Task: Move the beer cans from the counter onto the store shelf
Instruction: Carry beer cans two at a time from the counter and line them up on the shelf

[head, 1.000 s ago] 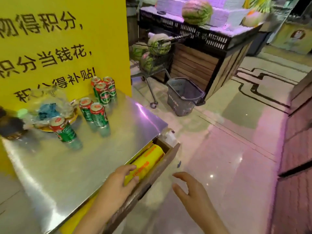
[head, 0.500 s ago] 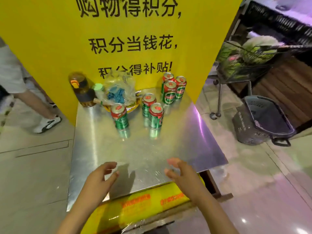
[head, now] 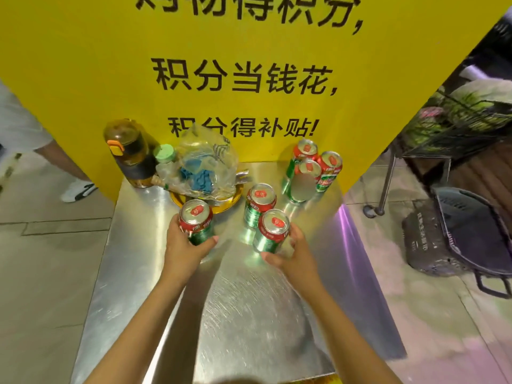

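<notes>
The counter (head: pixel 249 314) is brushed, scratched steel with a bright sheen, the beer cans (head: pixel 273 231) are glossy printed metal, a thin crinkled clear plastic bag (head: pixel 205 164) holds blue cloth (head: pixel 201 180), and the bottle (head: pixel 130 153) is amber translucent plastic.

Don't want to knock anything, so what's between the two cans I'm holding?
Bare counter between the left can and right can; a third can stands just behind, in the head view.

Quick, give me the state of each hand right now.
Left hand: closed around the left can, which stands on the counter.
Right hand: closed around the near can, also on the counter.
</notes>
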Tool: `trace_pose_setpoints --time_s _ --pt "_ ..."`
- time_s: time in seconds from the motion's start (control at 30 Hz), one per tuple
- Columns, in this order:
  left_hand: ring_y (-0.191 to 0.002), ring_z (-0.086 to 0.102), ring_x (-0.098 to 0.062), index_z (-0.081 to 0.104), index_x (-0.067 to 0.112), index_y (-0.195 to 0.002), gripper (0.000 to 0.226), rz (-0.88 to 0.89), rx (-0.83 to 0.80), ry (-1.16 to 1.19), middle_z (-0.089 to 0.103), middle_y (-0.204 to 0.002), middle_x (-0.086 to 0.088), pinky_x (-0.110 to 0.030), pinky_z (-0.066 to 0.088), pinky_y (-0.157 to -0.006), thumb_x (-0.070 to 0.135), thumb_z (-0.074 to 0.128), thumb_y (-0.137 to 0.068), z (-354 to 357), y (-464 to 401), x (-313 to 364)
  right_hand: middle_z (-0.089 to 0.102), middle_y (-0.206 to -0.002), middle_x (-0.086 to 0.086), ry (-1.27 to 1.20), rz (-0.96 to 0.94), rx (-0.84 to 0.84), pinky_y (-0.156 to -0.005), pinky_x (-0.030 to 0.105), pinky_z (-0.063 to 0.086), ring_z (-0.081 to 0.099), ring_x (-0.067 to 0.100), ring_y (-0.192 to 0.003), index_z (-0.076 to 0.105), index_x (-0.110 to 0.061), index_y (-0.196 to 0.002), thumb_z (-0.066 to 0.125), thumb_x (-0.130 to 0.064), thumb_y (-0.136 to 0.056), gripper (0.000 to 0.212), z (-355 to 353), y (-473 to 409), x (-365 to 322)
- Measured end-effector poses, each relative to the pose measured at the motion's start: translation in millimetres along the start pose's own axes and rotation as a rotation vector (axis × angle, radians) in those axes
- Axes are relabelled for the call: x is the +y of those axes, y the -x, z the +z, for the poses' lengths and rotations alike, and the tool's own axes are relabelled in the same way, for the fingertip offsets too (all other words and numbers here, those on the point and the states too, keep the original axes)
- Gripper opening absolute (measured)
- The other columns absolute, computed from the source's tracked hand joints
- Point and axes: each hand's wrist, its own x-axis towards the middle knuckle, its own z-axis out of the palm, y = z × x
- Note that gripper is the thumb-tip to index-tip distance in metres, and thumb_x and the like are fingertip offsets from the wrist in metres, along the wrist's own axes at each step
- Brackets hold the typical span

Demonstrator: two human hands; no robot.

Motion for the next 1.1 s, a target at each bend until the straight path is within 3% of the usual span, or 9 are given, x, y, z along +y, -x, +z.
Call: trace_pose_setpoints --time_s 0.07,0.17,0.33,0.6,0.73,0.9,1.1 --pt "-0.108 0.053 -0.009 0.038 0.027 -0.125 0.077 0.029 0.018 0.026 0.052 -0.122 0.004 -0.020 0.041 -0.090 0.011 0.084 -0.065 2.5 -5.2 -4.5 0.057 -0.115 -0.016 -0.041 -0.045 0.007 -0.086 0.015 0.048 0.058 -0.002 -0.102 0.043 -0.033 -0.119 0.084 -0.003 -0.065 0.074 9.4 -16.7 2.1" --pt "-0.104 0.055 -0.003 0.042 0.029 -0.125 0.070 0.013 0.053 0.080 0.057 -0.118 0.007 -0.020 0.045 -0.090 0.014 0.081 -0.069 3.3 -7.1 -6.8 0.062 -0.110 -0.008 -0.066 -0.061 0.086 -0.086 0.025 0.052 0.063 0.009 -0.100 0.046 -0.027 -0.120 0.085 -0.007 -0.063 0.072 18.9 -29.8 9.9" --pt "-0.098 0.054 0.000 0.047 0.022 -0.127 0.070 -0.018 0.078 0.066 0.057 -0.112 0.011 -0.004 0.041 -0.075 0.013 0.082 -0.067 0.3 -11.0 -7.0 0.065 -0.107 -0.008 -0.070 -0.026 0.094 -0.085 0.026 0.053 0.064 0.009 -0.098 0.051 -0.030 -0.115 0.086 -0.012 -0.063 0.066 18.5 -37.4 15.1" --pt "-0.102 0.057 -0.009 0.051 0.023 -0.125 0.073 -0.038 0.094 0.046 0.060 -0.113 0.008 -0.016 0.045 -0.082 0.017 0.086 -0.061 -2.9 1.8 -7.8 0.069 -0.099 -0.006 -0.073 0.014 0.085 -0.081 0.039 0.058 0.066 0.011 -0.091 0.057 -0.030 -0.108 0.088 -0.014 -0.055 0.063 12.0 -33.5 9.4" --pt "-0.102 0.059 -0.012 0.053 0.026 -0.119 0.070 -0.069 0.111 0.031 0.063 -0.111 0.007 -0.032 0.049 -0.091 0.016 0.087 -0.059 -6.8 34.2 -9.4 0.070 -0.090 -0.009 -0.064 -0.042 0.060 -0.074 0.030 0.058 0.067 0.009 -0.083 0.060 -0.030 -0.096 0.088 -0.007 -0.057 0.054 0.7 -7.4 1.9" --pt "-0.106 0.057 -0.016 0.054 0.024 -0.122 0.068 -0.117 0.141 0.066 0.063 -0.114 0.003 -0.031 0.048 -0.090 0.015 0.085 -0.062 -17.7 97.4 1.7 0.069 -0.091 -0.002 -0.166 -0.064 -0.031 -0.061 0.015 0.053 0.065 0.000 -0.076 0.062 -0.023 -0.097 0.084 0.004 -0.060 0.050 -17.3 37.1 -7.3" --pt "-0.106 0.058 -0.019 0.057 0.021 -0.120 0.062 -0.175 0.298 0.171 0.064 -0.111 0.001 -0.031 0.046 -0.088 0.014 0.083 -0.064 -29.2 185.4 16.4 0.068 -0.101 -0.007 -0.277 -0.061 -0.176 -0.073 0.015 0.051 0.063 0.004 -0.093 0.059 -0.027 -0.109 0.084 -0.003 -0.062 0.058 -28.8 92.1 -17.7"
